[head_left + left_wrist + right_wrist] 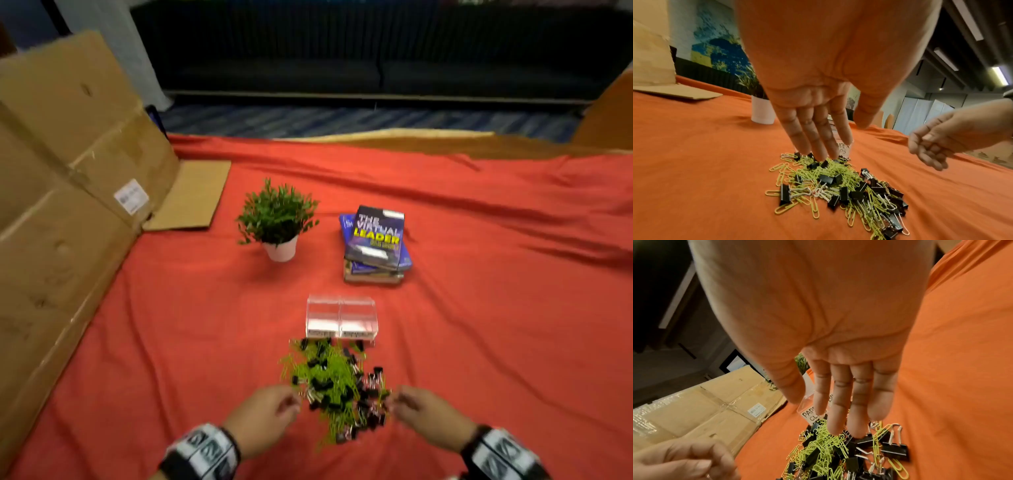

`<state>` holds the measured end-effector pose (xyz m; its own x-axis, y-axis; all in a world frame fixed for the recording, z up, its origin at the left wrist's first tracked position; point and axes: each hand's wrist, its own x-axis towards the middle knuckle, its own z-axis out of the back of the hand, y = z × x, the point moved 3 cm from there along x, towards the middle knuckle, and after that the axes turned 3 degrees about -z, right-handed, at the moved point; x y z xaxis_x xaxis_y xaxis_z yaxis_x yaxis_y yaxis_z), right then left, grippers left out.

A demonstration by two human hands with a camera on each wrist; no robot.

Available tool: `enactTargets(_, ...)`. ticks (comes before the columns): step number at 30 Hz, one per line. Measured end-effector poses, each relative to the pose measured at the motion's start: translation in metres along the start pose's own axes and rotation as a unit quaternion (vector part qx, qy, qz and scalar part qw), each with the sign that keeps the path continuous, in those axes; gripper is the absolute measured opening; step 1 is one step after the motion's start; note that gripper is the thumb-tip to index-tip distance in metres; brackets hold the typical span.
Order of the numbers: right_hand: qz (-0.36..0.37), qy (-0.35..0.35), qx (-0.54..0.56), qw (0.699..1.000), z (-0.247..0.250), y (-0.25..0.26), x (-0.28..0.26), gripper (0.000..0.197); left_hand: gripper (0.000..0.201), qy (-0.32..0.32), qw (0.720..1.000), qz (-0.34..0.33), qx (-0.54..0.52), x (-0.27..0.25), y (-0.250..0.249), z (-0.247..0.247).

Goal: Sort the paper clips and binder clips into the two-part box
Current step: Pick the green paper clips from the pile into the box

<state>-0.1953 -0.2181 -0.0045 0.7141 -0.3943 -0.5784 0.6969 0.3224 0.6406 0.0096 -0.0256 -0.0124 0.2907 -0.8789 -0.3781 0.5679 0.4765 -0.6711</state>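
A mixed pile of green paper clips (330, 373) and black binder clips (371, 406) lies on the red cloth (171, 325), just in front of the clear two-part box (340, 317). The box's compartments look empty. Its front labels read "binder clips" (844, 147) and "paper clips" (809, 415). My left hand (287, 404) hovers at the pile's near left edge, fingers (818, 146) straight and pointing down, holding nothing. My right hand (400, 402) hovers at the pile's near right edge, fingers (838, 418) straight above the binder clips (894, 449), also empty.
A potted plant (277, 219) and a stack of books (375, 246) stand beyond the clear box. A large cardboard box (68, 205) runs along the left side, with a flap lying on the cloth. Open cloth stretches to the right.
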Motion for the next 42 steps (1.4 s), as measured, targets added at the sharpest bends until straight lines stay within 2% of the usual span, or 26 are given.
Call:
enactTargets(4,-0.032,-0.018,-0.029,0.999,-0.003,0.006,0.046,0.003,0.016,-0.021,0.999,0.024,0.039,0.038,0.003,-0.010)
enactTargets(7,-0.036,-0.028,-0.063,0.997,-0.016,0.013,0.072,0.017,0.018,-0.016,0.997,0.023,0.077,0.057,0.008,-0.022)
enactTargets(9,-0.022,-0.047,-0.092,0.994,-0.022,0.026,0.086,0.027,0.020,-0.027,0.995,0.011,0.100,0.070,0.014,-0.025)
enactTargets(14,0.024,-0.076,-0.194,0.978,-0.045,0.042,0.119,0.054,0.021,-0.059,0.992,0.026,0.110,0.089,0.026,-0.027)
enactTargets(16,0.029,-0.078,-0.236,0.968,-0.053,0.039,0.127,0.054,0.023,-0.052,0.992,0.018,0.114,0.093,0.029,-0.031)
enactTargets(19,0.040,-0.079,-0.273,0.958,-0.060,0.033,0.130,0.043,0.027,-0.038,0.991,-0.015,0.125,0.096,0.028,-0.038)
enactTargets(23,0.027,-0.086,-0.214,0.973,-0.056,0.027,0.130,0.022,0.035,-0.039,0.987,-0.043,0.147,0.104,0.021,-0.044)
enactTargets(25,-0.019,-0.087,-0.143,0.986,-0.050,0.022,0.128,0.025,0.036,-0.039,0.986,-0.029,0.159,0.109,0.020,-0.046)
enactTargets(28,-0.072,-0.084,-0.040,0.993,-0.040,0.017,0.123,0.040,0.030,-0.032,0.984,-0.014,0.176,0.111,0.022,-0.046)
enactTargets(31,-0.091,-0.044,-0.008,0.995,-0.031,0.017,0.118,0.039,0.021,-0.026,0.979,-0.023,0.203,0.111,0.025,-0.046)
enactTargets(33,-0.095,-0.002,0.020,0.995,-0.026,0.020,0.115,0.031,0.018,-0.025,0.977,-0.031,0.210,0.111,0.026,-0.046)
enactTargets(36,-0.094,0.042,0.078,0.992,-0.020,0.027,0.113,0.007,0.014,-0.030,0.980,-0.037,0.194,0.109,0.027,-0.046)
enactTargets(37,-0.093,0.052,0.090,0.990,-0.017,0.030,0.113,0.004,0.013,-0.032,0.983,-0.034,0.180,0.108,0.027,-0.046)
enactTargets(42,-0.061,0.045,0.092,0.993,0.004,0.054,0.126,0.017,0.007,-0.042,0.996,0.017,0.076,0.105,0.031,-0.039)
